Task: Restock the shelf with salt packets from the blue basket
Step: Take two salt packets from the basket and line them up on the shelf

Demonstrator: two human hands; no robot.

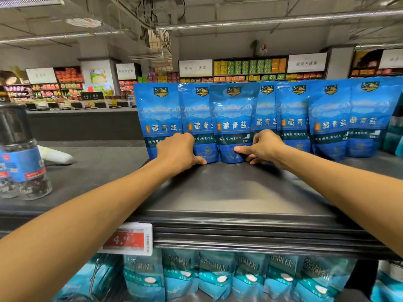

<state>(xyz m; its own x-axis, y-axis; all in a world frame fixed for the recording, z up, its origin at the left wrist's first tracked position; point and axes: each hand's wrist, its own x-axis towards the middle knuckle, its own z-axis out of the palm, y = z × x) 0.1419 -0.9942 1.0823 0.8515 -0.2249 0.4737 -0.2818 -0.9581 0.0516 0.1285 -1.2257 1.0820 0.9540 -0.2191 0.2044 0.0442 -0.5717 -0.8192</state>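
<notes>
Several blue salt packets (327, 118) stand upright in a row along the back of the dark top shelf (229, 192). One packet (232, 118) stands slightly in front of the others at the middle. My left hand (177, 152) presses against the lower part of the packets to its left, fingers curled on their base. My right hand (261, 147) grips the middle packet's lower right side, thumb across its front. The blue basket is not in view.
Clear spice jars with blue labels (19, 158) stand at the shelf's left. A red price tag (127, 239) hangs on the shelf's front rail. Teal salt bags (218, 275) fill the shelf below. A white object (57, 155) lies behind the jars.
</notes>
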